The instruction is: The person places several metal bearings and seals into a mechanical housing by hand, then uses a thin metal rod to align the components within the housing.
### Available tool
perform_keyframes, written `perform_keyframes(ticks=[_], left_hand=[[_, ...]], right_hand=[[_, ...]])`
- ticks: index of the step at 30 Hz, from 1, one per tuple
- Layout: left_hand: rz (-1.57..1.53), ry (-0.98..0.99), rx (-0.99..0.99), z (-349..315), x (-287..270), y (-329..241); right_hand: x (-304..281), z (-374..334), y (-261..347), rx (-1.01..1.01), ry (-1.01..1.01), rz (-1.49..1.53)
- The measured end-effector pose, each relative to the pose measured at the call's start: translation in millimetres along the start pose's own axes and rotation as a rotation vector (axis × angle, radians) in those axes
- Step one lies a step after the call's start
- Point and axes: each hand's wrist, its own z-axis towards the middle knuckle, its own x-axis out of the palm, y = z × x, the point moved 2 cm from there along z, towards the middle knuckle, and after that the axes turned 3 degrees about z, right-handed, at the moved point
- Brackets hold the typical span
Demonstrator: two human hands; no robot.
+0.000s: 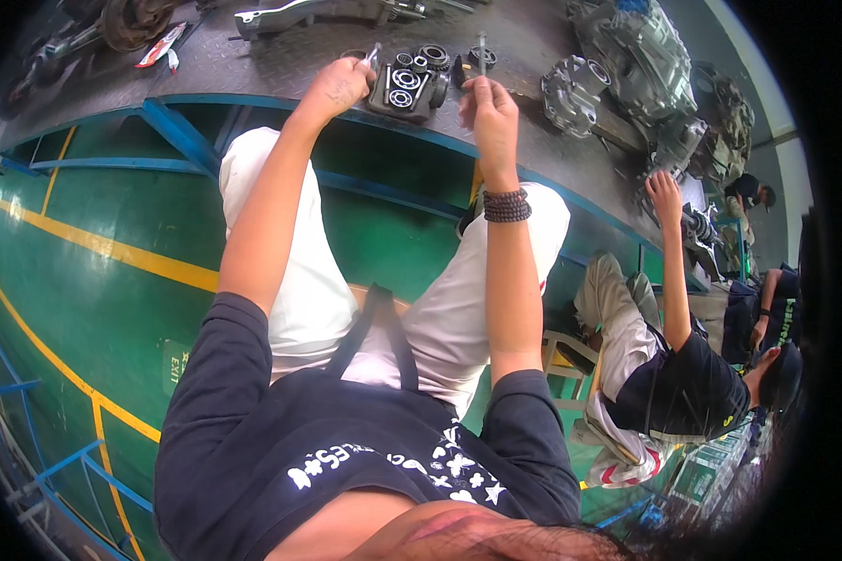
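Note:
My left hand [339, 91] is closed on a shiny metal piece [374, 54] poking up past the fingers; its exact kind is hidden. Between my hands, at the bench's near edge, sits a dark tray-like block [404, 110] carrying ball bearings [402, 97] and small rings. A toothed gear [433, 57] lies just behind it. My right hand [492, 112] pinches a slim metal rod [482, 62] with a wider top, held upright. Behind the rod is another round gear-like part [485, 57].
The metal bench [281, 70] has a blue frame [182, 136]. Large gearbox housings [636, 65] and a smaller casting [573, 98] stand at right. A red and white packet [162, 47] lies far left. At right a seated co-worker's hand [664, 194] touches parts.

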Motion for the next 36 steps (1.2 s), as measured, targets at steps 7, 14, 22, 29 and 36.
perform_keyframes(ticks=[7,14,22,29,36], left_hand=[[-0.083,0.032,-0.051,-3.3,8.7,-12.9],[0.003,-0.154,-0.052,9.6,-2.9,7.4],[0.124,-0.118,0.021,-2.6,1.1,-7.1],[0.152,-0.149,-0.023,-1.9,-0.7,-5.9],[0.07,-0.156,-0.108,-11.7,1.3,-18.3]], right_hand=[[-1.9,0.1,-4.0,0.206,0.186,0.111],[6.0,-0.9,-1.6,0.052,0.07,0.025],[5.0,-0.7,2.9,-0.017,0.062,0.138],[3.8,-3.3,-16.6,0.355,0.118,-0.194],[9.0,-4.1,-3.7,0.16,0.154,0.087]])
